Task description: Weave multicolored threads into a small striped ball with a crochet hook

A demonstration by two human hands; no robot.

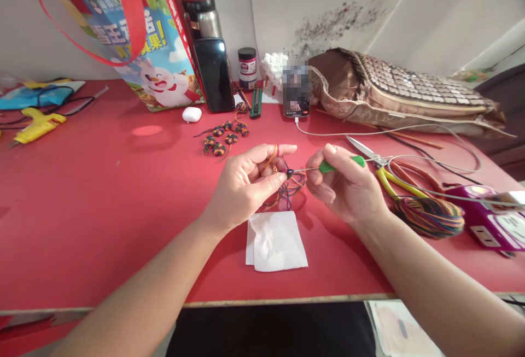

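Note:
Pinched between thumb and fingers of my left hand (pixel 244 187) is a small dark crochet piece (pixel 290 174). Multicoloured yarn (pixel 285 198) runs over that hand's raised index finger and hangs in loose loops below. My right hand (pixel 350 190) grips the green handle of a crochet hook (pixel 328 167). Its thin metal shaft points left and reaches the crochet piece; the tip is hidden there. White folded paper (pixel 281 242) lies on the red table just below the hands. Several small crocheted pieces (pixel 219 149) in orange and black lie beyond my left hand.
To the right are scissors (pixel 379 160), a yarn ball (pixel 430 217), a purple power strip (pixel 488 220) and a white cable (pixel 340 134). At the back stand a gift bag (pixel 151 45), a dark phone (pixel 213 75) and a propped second phone (pixel 296 92). A yellow glue gun (pixel 39 123) lies left.

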